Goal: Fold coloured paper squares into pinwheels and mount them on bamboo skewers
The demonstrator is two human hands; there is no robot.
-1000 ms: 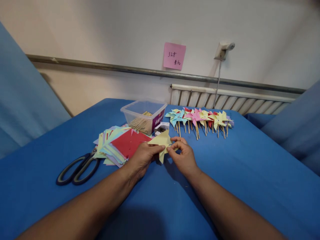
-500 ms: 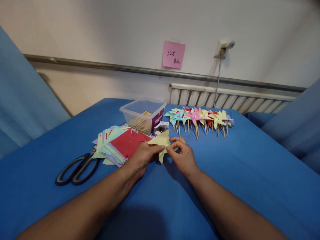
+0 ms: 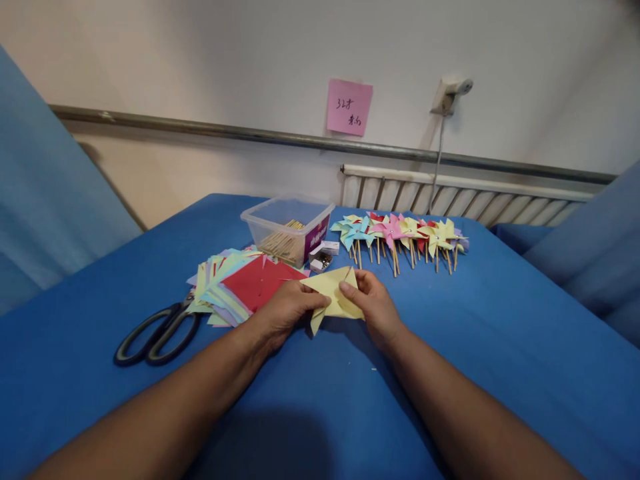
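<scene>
A yellow paper pinwheel (image 3: 334, 287), partly folded, is held between both hands above the blue cloth. My left hand (image 3: 289, 308) pinches its left side, thumb on top near the middle folds. My right hand (image 3: 373, 303) grips its right side, thumb lying on the paper and fingers behind. A pointed flap hangs below the left thumb. Left of my left hand lies a pile of coloured paper squares (image 3: 220, 290), with red sheets (image 3: 257, 283) on top. Just beyond the pinwheel stands a small open box (image 3: 323, 259) holding small metallic pieces.
Black-handled scissors (image 3: 160, 337) lie at the left, blades under the paper pile. A clear plastic tub (image 3: 250, 220) holds thin wooden sticks (image 3: 286, 243). Several finished pinwheels (image 3: 393, 231) on sticks lie at the back right. Behind are a radiator (image 3: 465, 190) and a metal rail (image 3: 240, 133).
My right hand has shifted from pinching near the pinwheel's centre to gripping its right side. The paper now shows a broader, flatter face, and the small box is less covered.
</scene>
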